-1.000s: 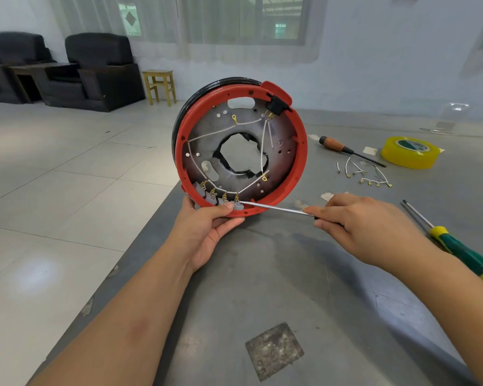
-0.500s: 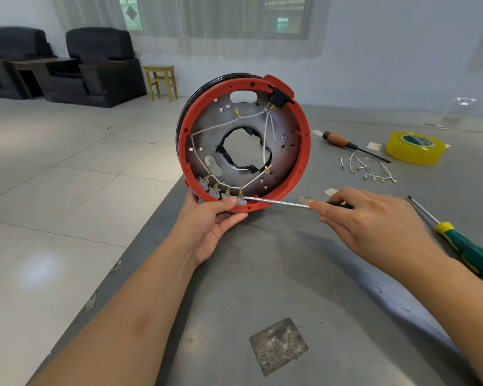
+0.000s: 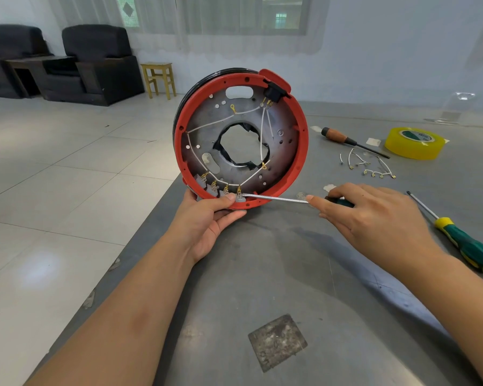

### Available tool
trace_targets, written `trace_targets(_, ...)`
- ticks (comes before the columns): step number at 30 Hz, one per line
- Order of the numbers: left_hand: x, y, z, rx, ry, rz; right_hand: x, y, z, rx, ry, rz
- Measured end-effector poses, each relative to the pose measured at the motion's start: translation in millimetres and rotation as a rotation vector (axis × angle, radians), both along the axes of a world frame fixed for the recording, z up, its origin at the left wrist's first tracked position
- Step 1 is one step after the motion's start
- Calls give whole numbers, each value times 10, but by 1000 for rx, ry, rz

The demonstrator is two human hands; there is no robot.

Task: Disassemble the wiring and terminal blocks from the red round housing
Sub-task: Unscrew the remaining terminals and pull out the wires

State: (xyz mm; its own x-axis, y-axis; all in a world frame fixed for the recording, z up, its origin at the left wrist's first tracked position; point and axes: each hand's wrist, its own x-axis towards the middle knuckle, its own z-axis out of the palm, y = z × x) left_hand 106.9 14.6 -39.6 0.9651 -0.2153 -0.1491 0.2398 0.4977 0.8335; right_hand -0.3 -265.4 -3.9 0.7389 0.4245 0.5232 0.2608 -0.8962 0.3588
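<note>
The red round housing [image 3: 301, 151] stands on edge at the centre of the frame, its lower rim resting on the near-left edge of the grey table [image 3: 262, 274]. The open face points toward the camera. White wires [image 3: 215, 122] run across the metal inner plate to four grey terminal blocks [image 3: 223, 190] lined along the lower-left rim.

The left hand [image 3: 207, 221] grips the lower rim from below, thumb pressed on the blocks. The right hand [image 3: 374, 215], right of centre, has its fingers curled around the dark handle of a screwdriver [image 3: 276, 198], index finger extended along the shaft. The shaft lies nearly level; its tip touches the rightmost block.

At the right of the frame, on the table, lie a green-and-yellow screwdriver [image 3: 466, 246], a wooden-handled screwdriver [image 3: 343, 139], a roll of yellow tape [image 3: 413, 149], and loose wire pieces [image 3: 374, 168] with brass terminals.
</note>
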Motion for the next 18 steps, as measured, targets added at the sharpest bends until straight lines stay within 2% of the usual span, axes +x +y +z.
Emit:
trace_targets(7, -12, -8, -7, -14, -6, 10, -63, 64, 116, 136, 154, -28)
trace_targets(18, -25, -25, -21, 10, -39, 12, -87, 158, 219, 115, 140, -74)
